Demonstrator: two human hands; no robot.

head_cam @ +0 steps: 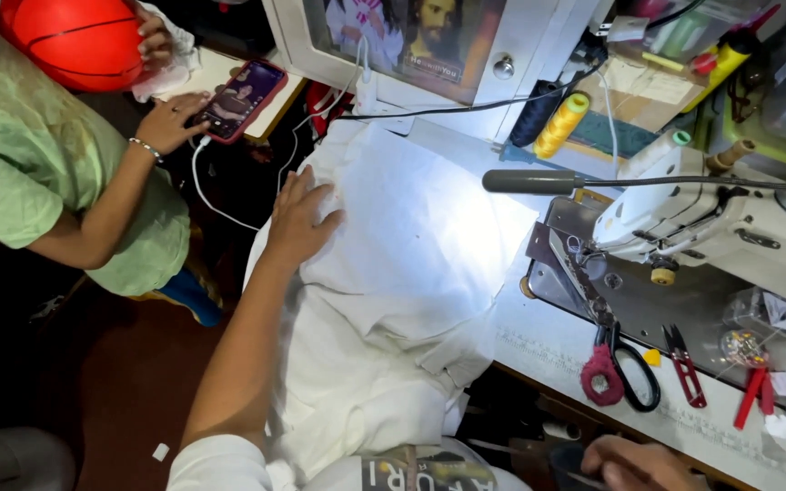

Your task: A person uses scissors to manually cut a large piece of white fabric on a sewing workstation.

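My left hand [301,215] lies flat, fingers spread, on a white cloth [402,264] that covers the sewing table and hangs into my lap. My right hand [640,464] is low at the frame's bottom edge, below the table edge, curled around a small dark object that I cannot make out. A white sewing machine [730,227] stands to the right of the cloth, lit by a lamp.
Scissors with pink-wrapped handles [616,364] and red thread snips [684,364] lie by the machine. Yellow [562,124] and dark thread cones stand behind. At left, a person in green touches a phone [243,98] and holds a red ball [79,41].
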